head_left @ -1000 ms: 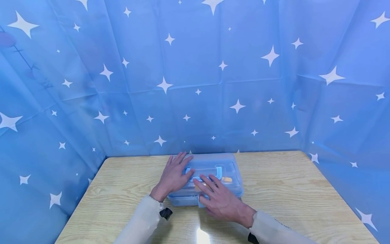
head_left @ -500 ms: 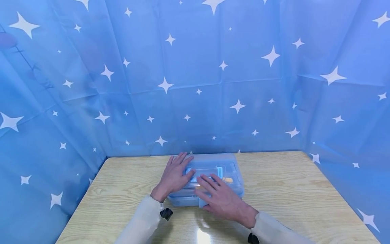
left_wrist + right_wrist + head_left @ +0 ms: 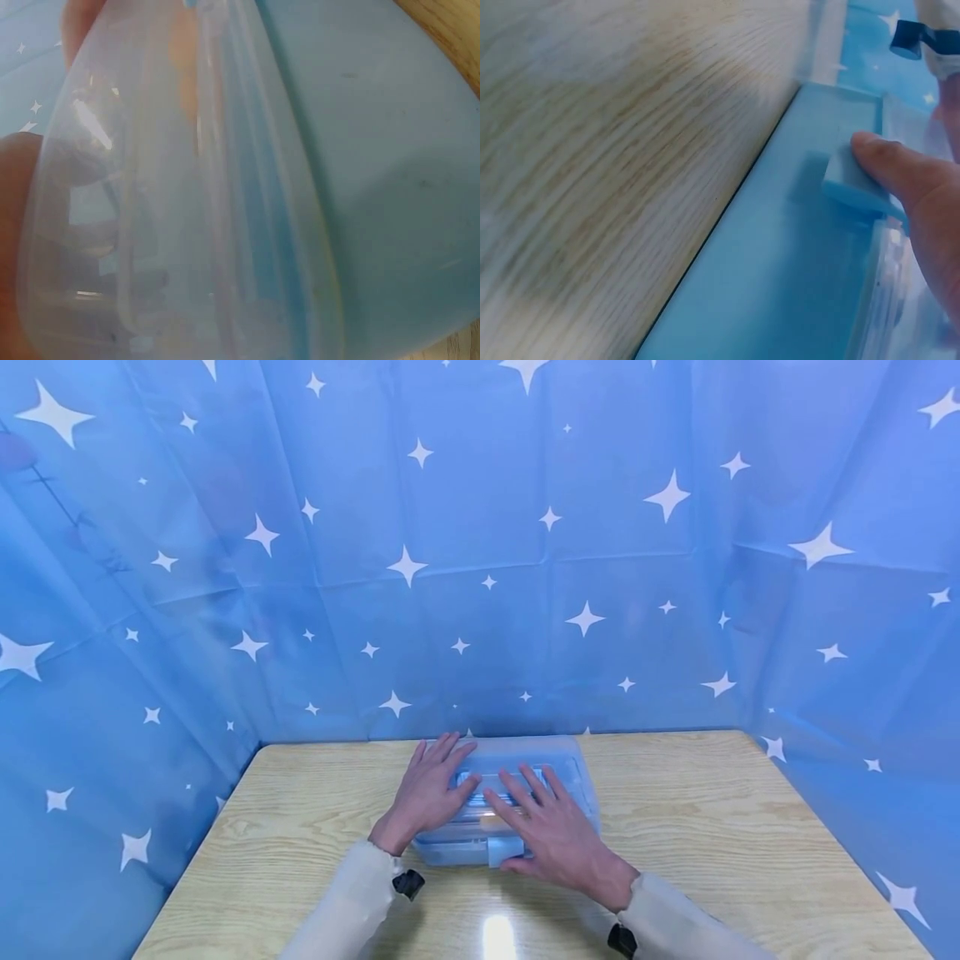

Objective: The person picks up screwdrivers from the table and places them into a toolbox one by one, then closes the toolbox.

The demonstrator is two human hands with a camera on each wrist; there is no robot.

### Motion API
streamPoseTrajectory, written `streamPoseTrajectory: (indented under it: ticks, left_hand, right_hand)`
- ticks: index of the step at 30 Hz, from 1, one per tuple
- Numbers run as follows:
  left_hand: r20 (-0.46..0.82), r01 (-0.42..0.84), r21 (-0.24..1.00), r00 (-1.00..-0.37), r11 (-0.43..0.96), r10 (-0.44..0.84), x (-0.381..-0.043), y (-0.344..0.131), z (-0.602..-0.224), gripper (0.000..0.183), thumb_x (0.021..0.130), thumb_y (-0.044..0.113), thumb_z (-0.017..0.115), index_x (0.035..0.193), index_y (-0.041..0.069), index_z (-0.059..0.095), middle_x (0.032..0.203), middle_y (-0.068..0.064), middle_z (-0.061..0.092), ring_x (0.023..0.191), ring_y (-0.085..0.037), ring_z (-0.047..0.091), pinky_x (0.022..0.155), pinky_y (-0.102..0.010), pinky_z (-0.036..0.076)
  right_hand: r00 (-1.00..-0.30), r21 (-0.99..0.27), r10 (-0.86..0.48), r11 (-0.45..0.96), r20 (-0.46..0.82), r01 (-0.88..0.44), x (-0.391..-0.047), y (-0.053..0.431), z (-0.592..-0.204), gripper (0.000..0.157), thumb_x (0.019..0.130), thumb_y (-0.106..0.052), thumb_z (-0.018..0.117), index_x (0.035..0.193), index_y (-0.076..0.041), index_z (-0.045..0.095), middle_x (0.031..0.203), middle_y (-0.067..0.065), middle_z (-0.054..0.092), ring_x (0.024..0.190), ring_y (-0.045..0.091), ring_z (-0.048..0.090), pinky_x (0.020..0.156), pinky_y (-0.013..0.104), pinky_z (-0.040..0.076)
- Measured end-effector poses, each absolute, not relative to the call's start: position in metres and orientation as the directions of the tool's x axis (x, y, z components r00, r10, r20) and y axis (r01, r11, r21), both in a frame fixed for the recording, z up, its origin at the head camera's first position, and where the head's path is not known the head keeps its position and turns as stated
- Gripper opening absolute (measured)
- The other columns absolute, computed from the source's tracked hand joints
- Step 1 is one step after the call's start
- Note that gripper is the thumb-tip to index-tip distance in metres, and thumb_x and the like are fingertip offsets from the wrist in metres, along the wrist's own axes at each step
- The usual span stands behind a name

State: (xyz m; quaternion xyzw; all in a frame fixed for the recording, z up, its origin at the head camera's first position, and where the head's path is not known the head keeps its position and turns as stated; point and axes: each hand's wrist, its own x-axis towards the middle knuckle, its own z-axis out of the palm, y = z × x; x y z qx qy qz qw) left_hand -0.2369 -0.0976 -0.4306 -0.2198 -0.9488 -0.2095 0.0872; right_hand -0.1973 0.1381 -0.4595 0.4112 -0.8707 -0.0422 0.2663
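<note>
A light-blue plastic storage box (image 3: 450,854) with a clear lid (image 3: 525,746) stands at the table's far middle, lid down. My left hand (image 3: 423,792) rests on the lid's left part, fingers straight and spread. Over the lid's front right lies my right hand (image 3: 561,842), fingers extended across the folded blue handle (image 3: 467,783). Its thumb (image 3: 889,161) presses on the blue front latch (image 3: 847,178) in the right wrist view. Through the lid, something orange (image 3: 184,64) shows in the left wrist view; other contents are blurred.
The wood-grain table (image 3: 720,827) extends to both sides and in front of the box. A blue star-patterned curtain (image 3: 487,610) hangs behind its far edge and along both sides. Dark wrist straps (image 3: 408,884) sit at the white sleeves.
My right hand has shifted forward and slightly right, its fingers farther over the lid and more of the latch showing. My left hand and the box have stayed in place.
</note>
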Motion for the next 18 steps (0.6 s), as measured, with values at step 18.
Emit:
streamPoseTrajectory:
  ticks: [18]
  left_hand:
    - [0.26,0.451,0.368,-0.89,0.813,0.376,-0.2364,-0.0973,-0.4312,0.054,0.1,0.043,0.051,0.148,0.017,0.048,0.157,-0.012,0.037,0.149,-0.031,0.026,0.122,-0.057,0.013]
  right_hand:
    - [-0.518,0.264,-0.723,0.666,0.457,-0.698,-0.194,0.1374,-0.462,0.1,0.075,-0.068,0.072,0.153,-0.017,0.036,0.154,0.015,0.041,0.139,0.043,0.04,0.11,0.06,0.036]
